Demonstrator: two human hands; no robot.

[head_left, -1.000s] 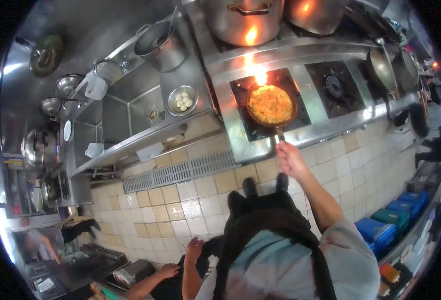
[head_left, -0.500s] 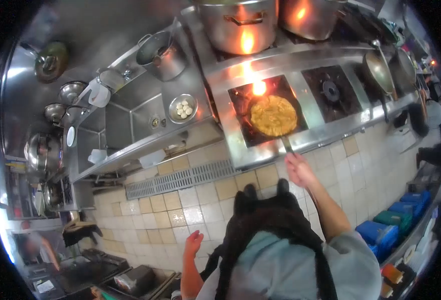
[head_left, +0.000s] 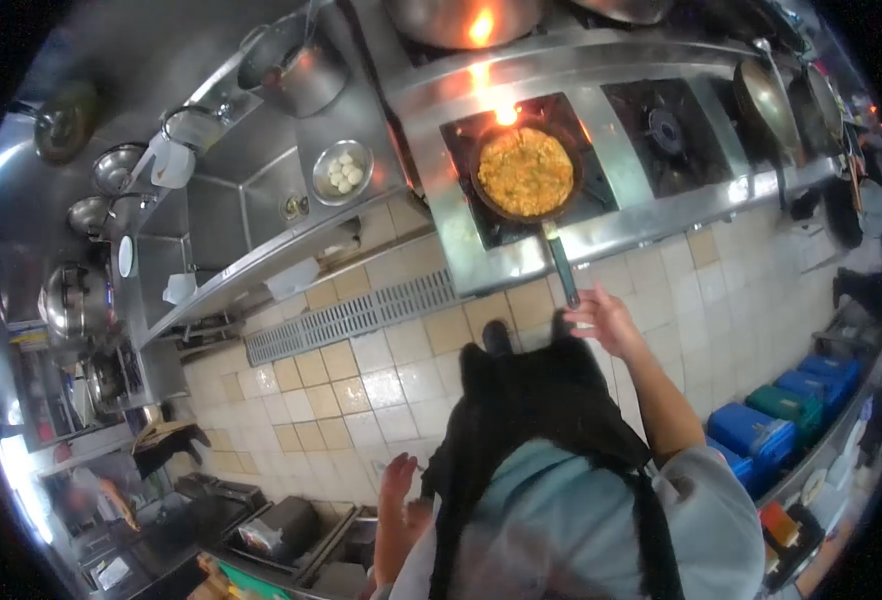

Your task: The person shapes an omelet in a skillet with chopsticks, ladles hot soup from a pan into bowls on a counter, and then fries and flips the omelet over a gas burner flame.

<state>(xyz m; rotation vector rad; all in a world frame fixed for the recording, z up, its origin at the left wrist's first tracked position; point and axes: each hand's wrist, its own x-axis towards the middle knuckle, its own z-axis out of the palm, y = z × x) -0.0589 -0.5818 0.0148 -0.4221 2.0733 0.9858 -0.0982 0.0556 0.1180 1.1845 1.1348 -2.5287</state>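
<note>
A frying pan (head_left: 481, 182) sits over the lit burner, filled with a yellow-orange, omelette-like food (head_left: 527, 172). Its dark green handle (head_left: 561, 266) points towards me. Just beside the handle's end is my right hand (head_left: 606, 320), open, fingers apart and holding nothing. Low in the view, near my apron, my left hand (head_left: 397, 492) is raised and open, with fingers stretched out and nothing in it. A bright orange flame (head_left: 506, 115) shows behind the pan's far rim.
Right of the pan is another burner (head_left: 664, 132), with a wok (head_left: 767, 105) beyond it. Large pots (head_left: 466, 20) stand at the back. To the left, a bowl of white balls (head_left: 343, 172) is by the steel sink (head_left: 219, 222). Blue bins (head_left: 751, 432) line the right side.
My right hand has let go of the pan handle and opened. The pan now lies level on the burner, its whole handle visible. My left hand's fingers have straightened. The view has shifted slightly.
</note>
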